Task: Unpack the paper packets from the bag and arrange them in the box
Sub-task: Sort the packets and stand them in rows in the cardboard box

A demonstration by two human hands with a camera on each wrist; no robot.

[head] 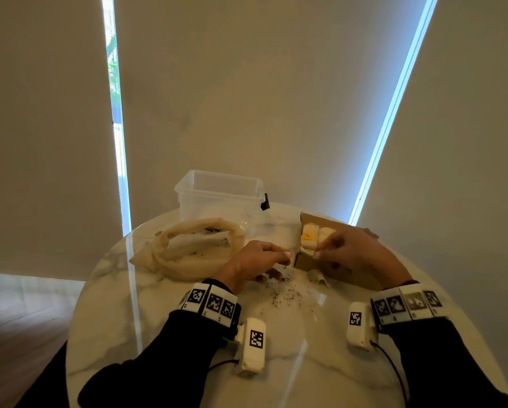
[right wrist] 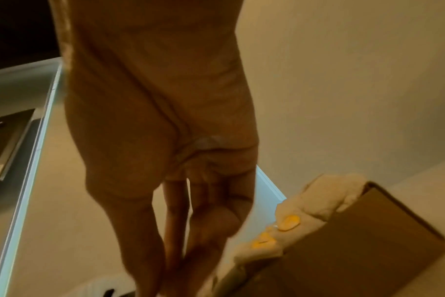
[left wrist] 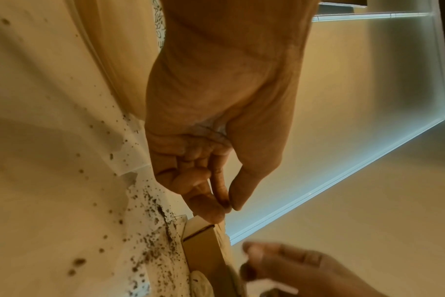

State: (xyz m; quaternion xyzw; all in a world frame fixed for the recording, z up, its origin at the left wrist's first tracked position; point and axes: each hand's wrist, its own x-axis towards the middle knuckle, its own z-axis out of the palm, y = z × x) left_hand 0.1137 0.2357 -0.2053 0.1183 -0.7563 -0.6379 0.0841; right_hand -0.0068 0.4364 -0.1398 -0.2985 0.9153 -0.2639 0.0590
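Several white paper packets, some with yellow marks, already stand side by side in the cardboard box, which sits at about two o'clock on the round marble counter. By the look of it the task is well along: the box's near-left part is filled, while its right part is hidden under the right hand. The cloth bag lies slumped and open at ten o'clock; whether packets remain inside cannot be told. One crumpled packet lies on the counter just in front of the box, amid dark spilled grains, so at least that one is probably left to place.

The right hand hovers over the box's near-left corner, fingers narrowed as if pinching a packet's top edge, though the blur hides the contact. The left hand is just left of the box, fingers loosely curled, thumb and forefinger nearly meeting, holding nothing visible.

A clear plastic tub stands at twelve o'clock.
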